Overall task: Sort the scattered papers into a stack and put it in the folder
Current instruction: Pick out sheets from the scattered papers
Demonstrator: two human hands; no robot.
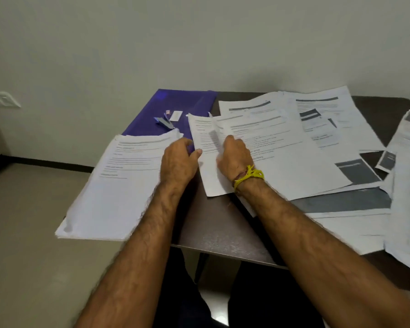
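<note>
A stack of printed papers [114, 185] lies at the table's left, hanging over the edge. Scattered sheets [317, 129] cover the right half. The purple folder [175, 107] lies flat at the back left. My left hand [179, 162] is between the stack and a loose sheet [206, 138], its thumb on that sheet's left edge and its fingers curled near the stack's right edge. My right hand [234, 155], with a yellow thread at the wrist, grips the same sheet with curled fingers near its middle.
A blue stapler [165, 121] and a small white box [175, 115] sit on the folder. The dark table [218, 233] has a bare patch in front between my forearms. A wall stands close behind; a socket plate [3, 99] is at the far left.
</note>
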